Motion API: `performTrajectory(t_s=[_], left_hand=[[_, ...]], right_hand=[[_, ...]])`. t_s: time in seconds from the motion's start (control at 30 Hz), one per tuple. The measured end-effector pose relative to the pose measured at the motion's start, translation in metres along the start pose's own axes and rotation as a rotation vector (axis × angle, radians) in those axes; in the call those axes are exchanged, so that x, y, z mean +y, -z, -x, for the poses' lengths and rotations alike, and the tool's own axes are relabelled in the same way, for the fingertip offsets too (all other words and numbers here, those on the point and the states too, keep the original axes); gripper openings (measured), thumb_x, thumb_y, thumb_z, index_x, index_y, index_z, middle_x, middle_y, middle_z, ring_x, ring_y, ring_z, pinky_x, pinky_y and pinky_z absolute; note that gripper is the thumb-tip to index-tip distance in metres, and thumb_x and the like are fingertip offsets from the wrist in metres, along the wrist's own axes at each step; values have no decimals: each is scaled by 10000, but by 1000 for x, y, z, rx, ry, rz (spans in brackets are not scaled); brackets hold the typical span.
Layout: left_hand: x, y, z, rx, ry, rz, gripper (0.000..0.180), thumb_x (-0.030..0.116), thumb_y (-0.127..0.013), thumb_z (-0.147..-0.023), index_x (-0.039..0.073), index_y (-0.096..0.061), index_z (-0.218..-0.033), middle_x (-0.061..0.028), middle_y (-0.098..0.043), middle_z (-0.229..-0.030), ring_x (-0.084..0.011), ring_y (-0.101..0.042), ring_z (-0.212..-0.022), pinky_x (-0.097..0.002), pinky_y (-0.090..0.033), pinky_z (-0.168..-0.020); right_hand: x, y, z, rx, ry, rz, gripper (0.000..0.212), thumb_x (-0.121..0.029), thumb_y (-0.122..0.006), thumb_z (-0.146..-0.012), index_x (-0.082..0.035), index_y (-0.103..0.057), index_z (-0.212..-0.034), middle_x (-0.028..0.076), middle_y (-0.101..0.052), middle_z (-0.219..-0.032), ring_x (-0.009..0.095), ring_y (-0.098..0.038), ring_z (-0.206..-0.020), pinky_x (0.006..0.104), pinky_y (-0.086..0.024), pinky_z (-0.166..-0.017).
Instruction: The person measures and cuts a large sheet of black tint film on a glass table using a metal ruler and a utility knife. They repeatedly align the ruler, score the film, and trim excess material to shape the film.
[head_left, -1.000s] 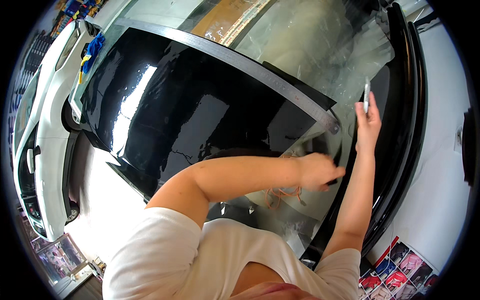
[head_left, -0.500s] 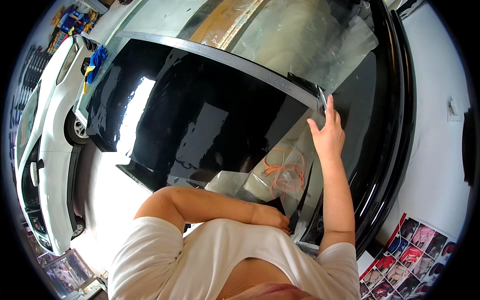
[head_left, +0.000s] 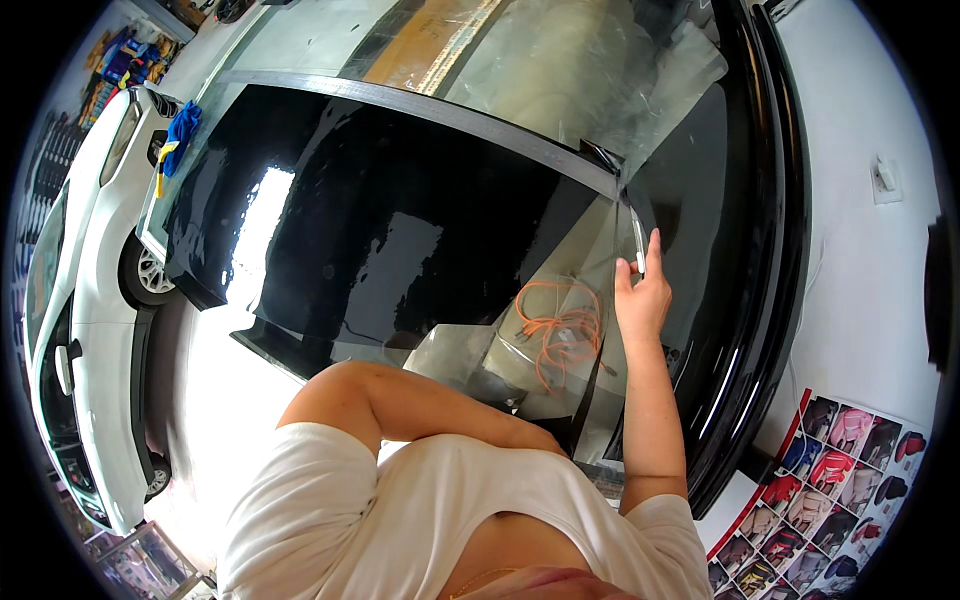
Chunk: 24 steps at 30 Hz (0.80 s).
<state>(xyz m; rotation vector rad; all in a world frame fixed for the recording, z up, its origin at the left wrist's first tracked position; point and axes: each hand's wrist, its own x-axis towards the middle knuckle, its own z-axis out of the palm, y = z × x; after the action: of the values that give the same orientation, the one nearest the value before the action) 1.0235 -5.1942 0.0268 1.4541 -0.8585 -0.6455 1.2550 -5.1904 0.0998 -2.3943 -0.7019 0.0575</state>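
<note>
My right hand (head_left: 642, 302) grips a slim silver utility knife (head_left: 638, 240) between thumb and fingers. The knife lies over the glass, beside the right end of a long metal straightedge (head_left: 420, 103). That straightedge runs along the far edge of a large glossy black film sheet (head_left: 400, 220). A small dark film flap (head_left: 600, 155) curls up at the straightedge's right end. My left forearm (head_left: 460, 405) bends across my body; its hand is hidden by my shirt, so its fingers do not show. Narrow dark strips (head_left: 590, 390) hang near it.
An orange cord (head_left: 560, 325) lies coiled beneath the glass tabletop (head_left: 300, 35). A glossy black curved panel (head_left: 775, 250) borders the right side. A blue cloth (head_left: 180, 130) with a yellow-handled tool sits at the left edge. Beyond stands a white car (head_left: 105, 260).
My right hand has drawn the knife toward me, away from the straightedge's end. My left hand has slipped out of sight behind my shirt. The view has shifted slightly.
</note>
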Motion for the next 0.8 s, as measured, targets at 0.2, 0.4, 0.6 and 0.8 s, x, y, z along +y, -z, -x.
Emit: performTrajectory(t_s=[0.2,0.4,0.6,0.8], left_hand=[[-10,-15,-5,5,-51,38,241,186,-543,-834,49,-581,-1029,-126,-608,-1019,-264,-582,-946,-369,-470,-870],[-21,-13,-18,336,-392,-163,224,177,-545,-833,50,-589,-1011,-126,-608,-1021,-267,-586,-942,-371,-463,-884],[80,132,45,899,-12,-1192,223,106,-622,-648,59,-603,-865,-81,-613,-897,-246,-612,-881,-379,-521,-783],[68,250,90,1347,475,-1227,395,137,-669,-746,58,-592,-1125,-130,-565,-1216,-295,-534,-1122,-467,-387,-997]], right_hand=[[-16,-7,-7,-20,-41,5,673,-103,-633,-794,-113,-357,-1408,128,-627,-825,298,-629,-752,389,-505,-714],[11,-12,-7,173,81,115,635,-56,-588,-799,-105,-374,-1395,181,-628,-847,315,-626,-737,415,-501,-702],[-2,23,-13,406,18,-58,607,22,-533,-776,-74,-431,-1367,128,-593,-767,181,-545,-591,302,-479,-563],[1,76,-7,570,-21,-36,636,45,-540,-760,-75,-427,-1375,17,-496,-674,82,-440,-574,222,-424,-565]])
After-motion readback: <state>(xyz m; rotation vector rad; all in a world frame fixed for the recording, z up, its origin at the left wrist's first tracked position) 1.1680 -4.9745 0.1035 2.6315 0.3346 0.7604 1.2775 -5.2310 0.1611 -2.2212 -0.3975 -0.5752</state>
